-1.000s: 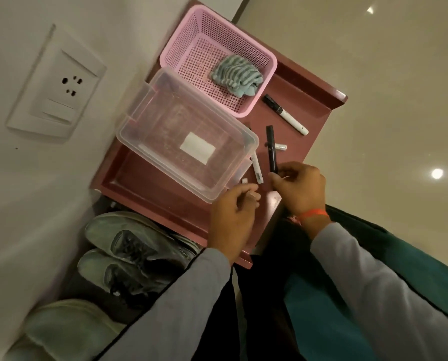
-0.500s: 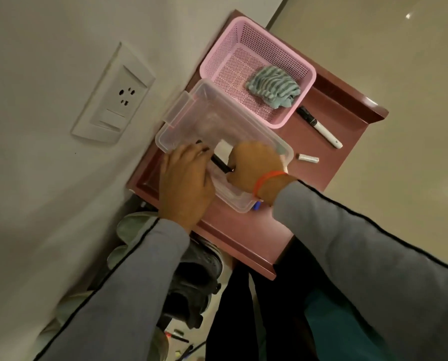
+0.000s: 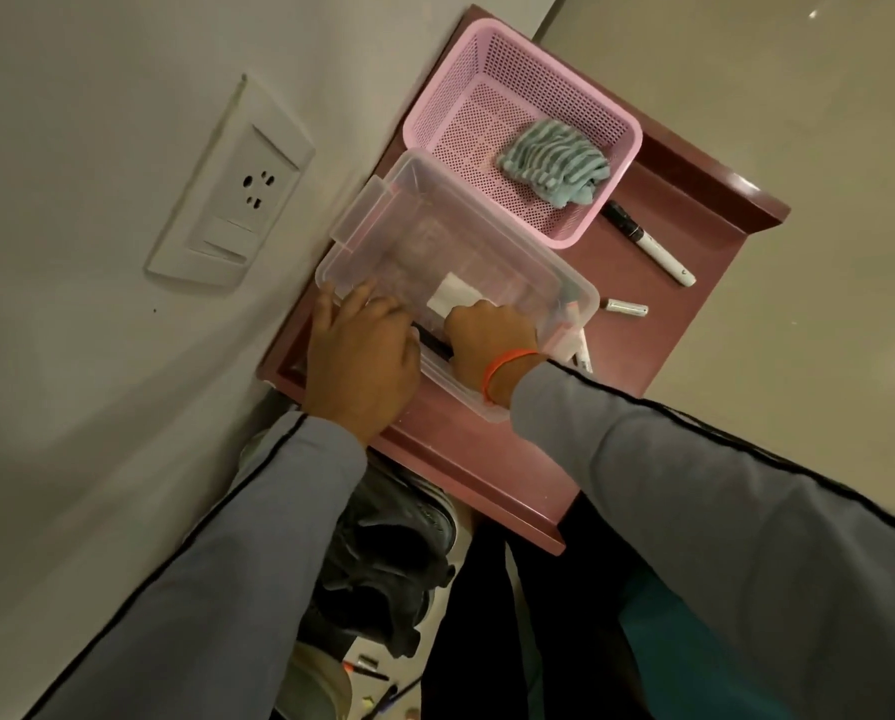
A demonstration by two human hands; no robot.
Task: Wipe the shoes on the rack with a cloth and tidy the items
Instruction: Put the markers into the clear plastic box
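A clear plastic box stands on the maroon rack top, with a pink basket behind it. A teal striped cloth lies in the basket. My right hand is inside the box and grips one end of a black pen. My left hand rests on the box's near left corner with its fingers laid over the rim; the pen's other end runs under it. Dark grey shoes sit on the shelf below, partly hidden by my left sleeve.
A black-and-white marker and a small white tube lie loose on the rack top to the right of the box. Another marker pokes out beside the box. A wall with a socket plate is close on the left.
Both hands have moved from the rack's front edge to the clear box. The right hand carried the black pen into it. The left hand now rests on the box's corner.
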